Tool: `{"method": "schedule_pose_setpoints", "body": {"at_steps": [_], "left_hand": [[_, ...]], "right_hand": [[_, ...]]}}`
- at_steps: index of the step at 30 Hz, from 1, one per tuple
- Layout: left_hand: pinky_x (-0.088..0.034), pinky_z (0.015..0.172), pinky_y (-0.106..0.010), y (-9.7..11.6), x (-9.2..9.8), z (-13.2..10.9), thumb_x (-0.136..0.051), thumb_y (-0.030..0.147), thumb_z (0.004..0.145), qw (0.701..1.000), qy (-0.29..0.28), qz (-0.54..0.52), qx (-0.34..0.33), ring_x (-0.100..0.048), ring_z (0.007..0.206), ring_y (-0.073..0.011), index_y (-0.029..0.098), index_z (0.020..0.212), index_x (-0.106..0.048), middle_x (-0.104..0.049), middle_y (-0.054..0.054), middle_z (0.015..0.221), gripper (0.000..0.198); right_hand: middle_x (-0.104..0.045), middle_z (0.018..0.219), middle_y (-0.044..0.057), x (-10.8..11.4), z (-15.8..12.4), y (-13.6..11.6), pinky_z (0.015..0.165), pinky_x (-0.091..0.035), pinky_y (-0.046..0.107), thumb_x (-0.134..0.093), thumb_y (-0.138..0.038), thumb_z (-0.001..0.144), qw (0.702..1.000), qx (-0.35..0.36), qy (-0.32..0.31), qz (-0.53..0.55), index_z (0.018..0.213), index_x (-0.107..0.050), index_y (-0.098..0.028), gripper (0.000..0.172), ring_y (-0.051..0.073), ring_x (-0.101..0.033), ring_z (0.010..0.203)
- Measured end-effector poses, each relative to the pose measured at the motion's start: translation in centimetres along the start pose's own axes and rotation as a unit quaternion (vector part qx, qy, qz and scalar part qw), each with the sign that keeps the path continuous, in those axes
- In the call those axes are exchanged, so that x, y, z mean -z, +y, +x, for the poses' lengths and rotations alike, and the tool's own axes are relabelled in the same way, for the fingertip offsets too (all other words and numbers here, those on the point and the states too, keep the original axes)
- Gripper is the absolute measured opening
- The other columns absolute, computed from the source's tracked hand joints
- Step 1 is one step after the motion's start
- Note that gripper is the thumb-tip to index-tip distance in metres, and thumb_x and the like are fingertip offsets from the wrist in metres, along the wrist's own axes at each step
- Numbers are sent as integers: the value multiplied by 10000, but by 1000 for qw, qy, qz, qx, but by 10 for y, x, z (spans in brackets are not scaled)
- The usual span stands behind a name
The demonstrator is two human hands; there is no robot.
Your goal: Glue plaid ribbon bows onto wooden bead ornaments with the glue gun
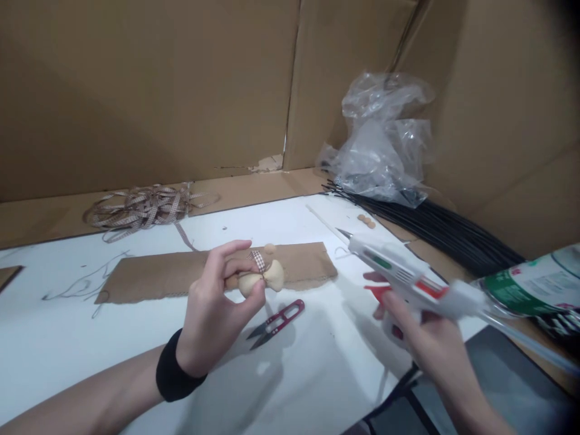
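Note:
My left hand [217,320] pinches a small cream padded bow-like piece [274,276] between thumb and fingers. A brown-and-white checked ribbon [258,260] shows beside those fingers; whether it is joined to the piece, I cannot tell. A small tan round piece [270,248] is just behind it. My right hand [439,347] grips a white hot glue gun [392,266] by its handle, fingers at the red trigger. The nozzle points left, apart from the cream piece. Beneath my left hand lies a brown cardboard strip [154,275]. Thread snips [285,317] with maroon handles rest in front of it.
A tangle of checked ribbon [145,208] lies at the back left. Black rods [435,226] and a clear plastic bag [380,145] occupy the back right, near several tan discs [366,221]. A green-and-white container [534,281] is at right. Cardboard walls [149,90] stand behind.

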State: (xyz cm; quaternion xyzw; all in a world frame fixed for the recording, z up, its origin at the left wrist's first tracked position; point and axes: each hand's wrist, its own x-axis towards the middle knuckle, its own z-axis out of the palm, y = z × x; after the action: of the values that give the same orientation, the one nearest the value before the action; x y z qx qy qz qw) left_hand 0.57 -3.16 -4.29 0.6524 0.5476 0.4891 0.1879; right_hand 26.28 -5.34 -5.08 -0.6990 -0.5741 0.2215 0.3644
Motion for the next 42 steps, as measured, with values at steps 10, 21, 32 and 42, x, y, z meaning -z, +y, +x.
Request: {"method": "schedule_pose_setpoints", "body": {"at_steps": [10, 21, 32, 42], "left_hand": [[-485, 797, -290, 3, 0, -3, -592, 120, 698, 999, 3, -51, -2, -620, 813, -153, 217, 1074, -441, -633, -17, 821, 417], [-468, 809, -302, 1, 1, -6, -604, 131, 711, 998, -2, -62, -2, -614, 818, -156, 220, 1058, -448, -634, -18, 832, 391], [-467, 804, -261, 4, -3, -8, -617, 128, 707, 998, 1, -61, -2, -610, 831, -140, 228, 1039, -460, -611, -15, 902, 381], [-451, 825, -257, 6, -2, -14, -600, 75, 711, 996, -26, -83, -15, -616, 846, -139, 235, 1041, -441, -642, 0, 871, 400]], "right_hand": [[-618, 1097, 87, -55, 46, -3, 845, -439, 379, -382, -446, 839, 978, 138, -99, -122, 1144, -539, -188, 429, 283, -563, 1022], [-504, 1234, 117, -45, 49, 8, 929, -369, 388, -441, -451, 805, 972, 126, -181, -79, 1221, -437, -148, 515, 291, -440, 1163], [-521, 873, 46, -32, -32, -13, 696, -438, 312, -552, -225, 767, 953, 249, -171, 20, 964, -435, -205, 230, 178, -513, 785], [-600, 823, 11, -74, 12, -79, 696, -447, 252, -586, -254, 777, 875, 69, -307, 368, 889, -516, -197, 144, 128, -578, 788]]}}
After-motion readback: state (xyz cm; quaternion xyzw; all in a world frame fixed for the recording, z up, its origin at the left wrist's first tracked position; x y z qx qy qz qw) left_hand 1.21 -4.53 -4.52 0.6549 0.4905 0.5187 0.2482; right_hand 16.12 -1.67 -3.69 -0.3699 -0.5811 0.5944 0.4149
